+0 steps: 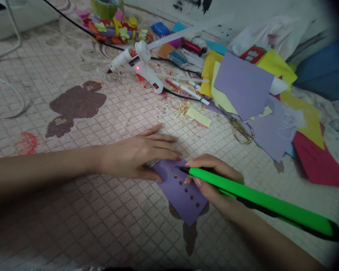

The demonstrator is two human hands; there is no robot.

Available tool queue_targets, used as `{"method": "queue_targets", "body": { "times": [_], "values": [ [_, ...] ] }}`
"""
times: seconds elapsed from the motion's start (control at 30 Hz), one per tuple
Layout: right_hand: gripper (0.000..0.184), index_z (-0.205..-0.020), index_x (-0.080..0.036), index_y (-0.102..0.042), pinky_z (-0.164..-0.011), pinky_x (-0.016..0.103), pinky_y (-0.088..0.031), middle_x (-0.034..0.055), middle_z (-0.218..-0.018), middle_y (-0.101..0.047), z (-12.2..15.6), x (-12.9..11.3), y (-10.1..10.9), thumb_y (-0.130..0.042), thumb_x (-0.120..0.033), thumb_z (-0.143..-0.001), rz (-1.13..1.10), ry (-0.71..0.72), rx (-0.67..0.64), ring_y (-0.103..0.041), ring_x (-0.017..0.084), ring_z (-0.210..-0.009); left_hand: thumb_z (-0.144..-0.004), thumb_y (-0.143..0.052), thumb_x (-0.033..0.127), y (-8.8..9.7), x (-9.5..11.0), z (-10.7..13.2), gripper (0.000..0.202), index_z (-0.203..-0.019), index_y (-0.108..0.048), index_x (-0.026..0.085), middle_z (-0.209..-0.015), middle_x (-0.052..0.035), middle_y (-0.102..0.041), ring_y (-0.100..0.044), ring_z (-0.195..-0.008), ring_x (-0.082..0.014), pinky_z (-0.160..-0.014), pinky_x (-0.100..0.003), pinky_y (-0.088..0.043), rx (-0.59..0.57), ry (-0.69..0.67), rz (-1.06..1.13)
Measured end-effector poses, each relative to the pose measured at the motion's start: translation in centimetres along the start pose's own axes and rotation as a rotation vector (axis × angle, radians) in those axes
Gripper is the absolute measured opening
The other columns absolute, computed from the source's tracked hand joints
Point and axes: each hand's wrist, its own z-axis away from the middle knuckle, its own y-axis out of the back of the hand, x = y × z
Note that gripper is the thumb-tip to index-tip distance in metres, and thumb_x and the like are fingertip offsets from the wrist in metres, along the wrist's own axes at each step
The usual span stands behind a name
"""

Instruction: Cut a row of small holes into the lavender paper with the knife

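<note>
A small purple paper piece with a row of several dark dots lies on the patterned cloth. My left hand lies flat on the paper's upper left corner, fingers stretched out, pinning it down. My right hand is closed round a bright green tool with a dark tip. That tip touches the paper near its top edge, beside the dots.
A white hot glue gun with a red light lies at the back with its black cord. Gold-handled scissors, purple paper sheets, yellow and red sheets, pens and paper scraps crowd the right and back.
</note>
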Motion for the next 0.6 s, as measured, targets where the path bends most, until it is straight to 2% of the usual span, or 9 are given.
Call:
{"method": "queue_targets", "body": {
  "times": [0.17, 0.23, 0.3, 0.37, 0.47, 0.6],
  "values": [
    [0.018, -0.091, -0.02, -0.071, -0.055, 0.023, -0.057, -0.0006, -0.072, -0.073, -0.3, -0.9, 0.1, -0.063, -0.009, -0.079, 0.024, -0.022, 0.009, -0.071, 0.013, -0.06, -0.087, -0.072, 0.03, 0.1, 0.0, 0.1, 0.052, -0.134, -0.052, 0.024, -0.136, -0.007, -0.062, -0.04, -0.143, -0.0294, -0.122, -0.058, -0.009, 0.029, -0.021, -0.016],
    [0.018, -0.091, -0.02, -0.072, -0.054, 0.023, -0.057, -0.0001, -0.073, -0.073, -0.3, -0.9, 0.2, -0.063, -0.009, -0.079, 0.036, -0.03, 0.007, -0.071, 0.013, -0.059, -0.088, -0.072, 0.032, 0.2, 0.0, 0.3, 0.047, -0.131, -0.055, 0.023, -0.132, -0.0065, -0.065, -0.047, -0.137, -0.0273, -0.122, -0.054, -0.013, 0.055, -0.039, -0.027],
    [0.018, -0.09, -0.02, -0.072, -0.053, 0.023, -0.056, 0.0, -0.073, -0.074, -0.2, -0.8, 0.1, -0.063, -0.01, -0.079, 0.044, -0.042, 0.017, -0.07, 0.013, -0.058, -0.09, -0.07, 0.034, 0.3, -0.1, 0.4, 0.038, -0.125, -0.059, 0.023, -0.123, -0.0053, -0.069, -0.058, -0.125, -0.0232, -0.12, -0.047, -0.022, 0.104, -0.057, -0.027],
    [0.017, -0.089, -0.02, -0.073, -0.052, 0.022, -0.055, -0.0005, -0.072, -0.074, -0.2, -0.7, 0.1, -0.063, -0.012, -0.079, 0.042, -0.061, 0.03, -0.07, 0.012, -0.057, -0.092, -0.067, 0.032, 0.4, -0.2, 0.2, 0.029, -0.119, -0.062, 0.022, -0.114, -0.005, -0.07, -0.063, -0.111, -0.0201, -0.112, -0.04, -0.035, 0.16, -0.056, -0.017],
    [0.016, -0.089, -0.02, -0.073, -0.053, 0.022, -0.055, -0.0009, -0.072, -0.074, -0.2, -0.7, 0.0, -0.064, -0.013, -0.078, 0.02, -0.096, 0.029, -0.07, 0.012, -0.057, -0.093, -0.065, 0.026, 0.3, -0.2, -0.5, 0.026, -0.118, -0.063, 0.019, -0.111, -0.0072, -0.068, -0.062, -0.106, -0.0204, -0.098, -0.035, -0.043, 0.192, -0.004, -0.021],
    [0.014, -0.087, -0.019, -0.073, -0.05, 0.023, -0.054, -0.0005, -0.067, -0.073, -0.4, -1.0, 0.0, -0.065, -0.014, -0.077, 0.031, -0.127, 0.035, -0.069, 0.014, -0.056, -0.089, -0.068, 0.024, 0.3, -0.1, -1.6, 0.032, -0.12, -0.062, 0.018, -0.113, -0.0082, -0.063, -0.06, -0.106, -0.0221, -0.096, -0.039, -0.041, 0.124, 0.127, -0.085]
  ]
}}
